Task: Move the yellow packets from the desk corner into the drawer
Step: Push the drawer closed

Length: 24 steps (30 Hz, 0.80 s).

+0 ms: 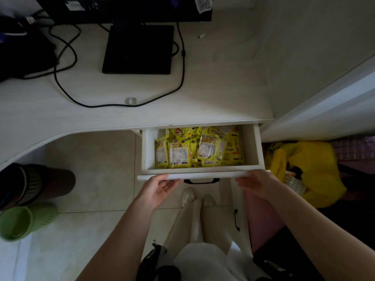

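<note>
The white drawer (149,151) under the desk stands pulled out, and several yellow packets (199,148) fill its inside in a loose pile. My left hand (158,189) touches the left part of the drawer's front panel with fingers straight and palm turned up. At the right end of the same front panel is my right hand (256,182), fingers extended against it. Neither hand holds a packet. A black handle (201,181) shows below the front panel between my hands. No yellow packets lie on the white desk (223,94).
A black monitor stand (138,49) and a black cable (113,104) lie on the desk. A yellow bag (312,159) sits on the floor right of the drawer. A green bin (24,222) and a dark bin (38,183) stand at left.
</note>
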### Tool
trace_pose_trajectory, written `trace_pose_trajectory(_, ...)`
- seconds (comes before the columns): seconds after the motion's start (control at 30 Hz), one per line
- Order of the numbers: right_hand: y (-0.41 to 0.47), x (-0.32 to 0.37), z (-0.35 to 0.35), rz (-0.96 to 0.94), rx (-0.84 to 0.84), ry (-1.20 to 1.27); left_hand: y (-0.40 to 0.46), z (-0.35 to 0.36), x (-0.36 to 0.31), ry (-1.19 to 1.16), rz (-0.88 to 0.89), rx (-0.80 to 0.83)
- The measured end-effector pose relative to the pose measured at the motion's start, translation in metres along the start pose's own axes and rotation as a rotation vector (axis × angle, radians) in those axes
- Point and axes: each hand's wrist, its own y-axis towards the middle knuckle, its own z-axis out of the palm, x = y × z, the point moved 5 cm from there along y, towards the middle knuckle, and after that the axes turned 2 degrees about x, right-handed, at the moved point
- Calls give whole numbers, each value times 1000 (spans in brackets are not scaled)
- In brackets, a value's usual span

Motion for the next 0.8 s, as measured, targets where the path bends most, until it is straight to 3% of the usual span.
trace_pose_trajectory(0.4, 22, 78, 48, -98, 71, 78, 37, 62, -70, 99, 28, 28)
trace_pose_trajectory(0.8, 39, 123, 86, -140, 54, 84, 59, 101, -100, 13, 13, 86)
